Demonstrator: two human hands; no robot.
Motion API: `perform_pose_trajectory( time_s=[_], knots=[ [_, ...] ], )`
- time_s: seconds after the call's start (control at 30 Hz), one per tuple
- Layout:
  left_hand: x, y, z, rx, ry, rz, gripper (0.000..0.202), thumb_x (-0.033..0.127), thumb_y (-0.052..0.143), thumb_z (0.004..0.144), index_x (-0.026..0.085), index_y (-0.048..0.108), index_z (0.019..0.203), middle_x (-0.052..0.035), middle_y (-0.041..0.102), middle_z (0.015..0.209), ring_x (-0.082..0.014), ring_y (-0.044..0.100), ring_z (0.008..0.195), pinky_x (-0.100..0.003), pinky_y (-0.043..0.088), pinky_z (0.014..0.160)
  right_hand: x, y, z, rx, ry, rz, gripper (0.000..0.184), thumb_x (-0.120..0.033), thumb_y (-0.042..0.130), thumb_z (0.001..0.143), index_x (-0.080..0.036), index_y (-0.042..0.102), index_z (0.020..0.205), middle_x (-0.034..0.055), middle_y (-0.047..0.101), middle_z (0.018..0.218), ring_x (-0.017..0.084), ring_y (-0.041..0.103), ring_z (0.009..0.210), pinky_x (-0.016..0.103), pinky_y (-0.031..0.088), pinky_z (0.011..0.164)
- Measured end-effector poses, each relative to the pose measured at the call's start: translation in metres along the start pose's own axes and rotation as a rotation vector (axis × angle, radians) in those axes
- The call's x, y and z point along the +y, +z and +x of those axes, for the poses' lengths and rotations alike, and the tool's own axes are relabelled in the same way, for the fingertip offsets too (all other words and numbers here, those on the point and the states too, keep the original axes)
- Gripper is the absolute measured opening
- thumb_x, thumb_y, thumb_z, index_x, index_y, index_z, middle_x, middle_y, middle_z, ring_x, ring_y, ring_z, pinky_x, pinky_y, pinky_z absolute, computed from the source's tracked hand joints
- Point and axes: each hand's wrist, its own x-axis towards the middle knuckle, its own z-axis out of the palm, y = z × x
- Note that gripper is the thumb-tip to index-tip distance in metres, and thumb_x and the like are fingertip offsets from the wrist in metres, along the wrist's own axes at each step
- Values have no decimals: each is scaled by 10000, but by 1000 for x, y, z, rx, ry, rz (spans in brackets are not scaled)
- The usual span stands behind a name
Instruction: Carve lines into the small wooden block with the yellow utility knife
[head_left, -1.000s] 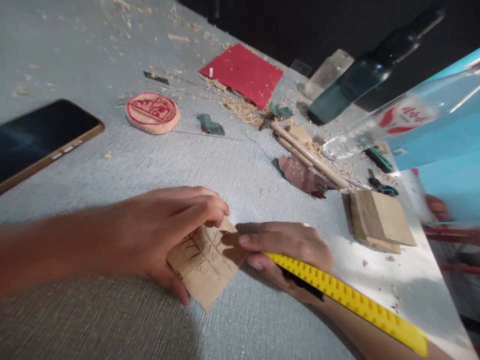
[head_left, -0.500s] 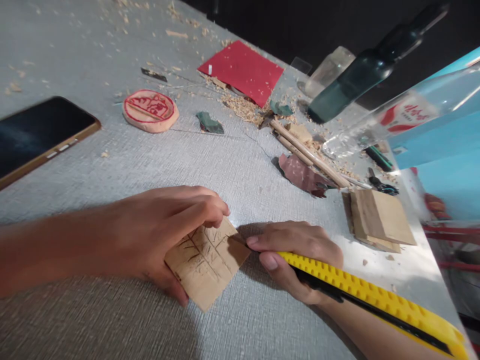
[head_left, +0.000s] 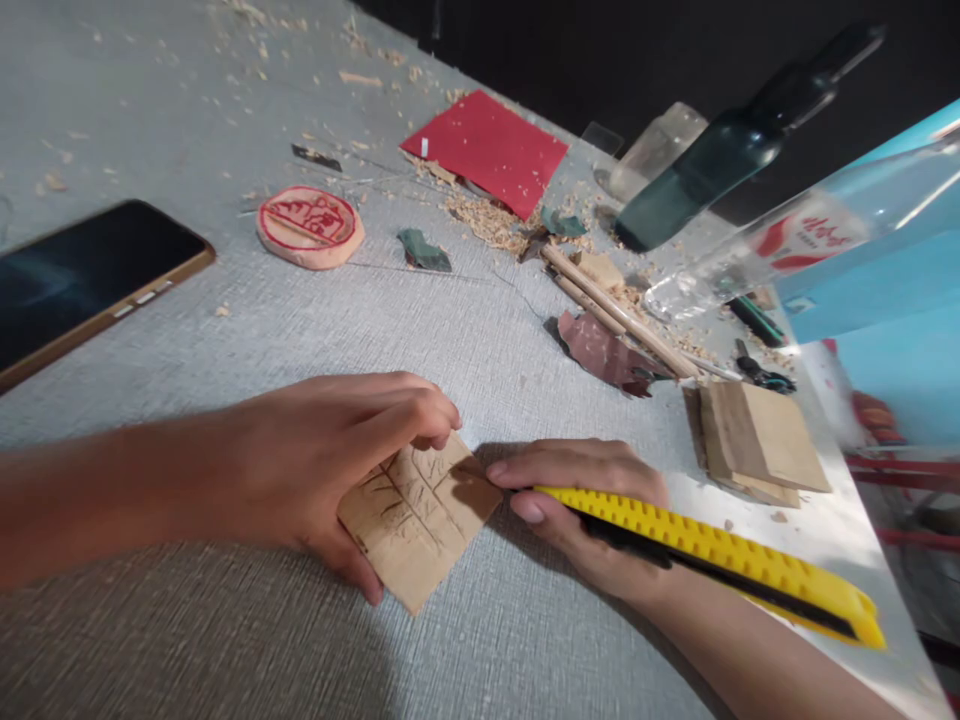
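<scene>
A small square wooden block with dark carved lines lies on the grey table. My left hand grips it from the left, fingers over the far edge and thumb along the near left side. In my right hand is a yellow-and-black utility knife, its handle slanting down to the right. My thumb and fingers pinch it near the blade end. The blade reaches the block's right corner, and its tip rests on or close to the wood; exact contact is hard to make out.
A phone lies at left, near a round wood piece with a red design. Red paper, wooden sticks, brown sandpaper and shavings lie farther back. Stacked wood blocks, a dark bottle and a clear bottle are at right.
The knife's handle end has moved left and up, while its blade stays at the block's right corner. My left hand keeps its grip on the block. The view has shifted slightly.
</scene>
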Motion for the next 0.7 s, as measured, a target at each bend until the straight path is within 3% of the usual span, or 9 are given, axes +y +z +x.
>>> perform_pose_trajectory(
  time_s=[0.4,0.7],
  knots=[
    [3,-3,-1,-26,-27,-21,771,520,947,725,259,452,1256,-154,677,1421,-315,703,1251,-373,591,927,-1,-2,-1,1,18,0,163,-130,788,919,-203,870,1041,56,890,960,179,875,834,157,684,784],
    [2,-1,-3,-29,-33,-27,817,572,949,712,274,445,1282,-152,670,1423,-319,701,1255,-399,590,943,6,1,-2,1,108,148,144,-202,826,934,-248,884,1057,36,891,941,157,864,800,163,674,759]
  ],
)
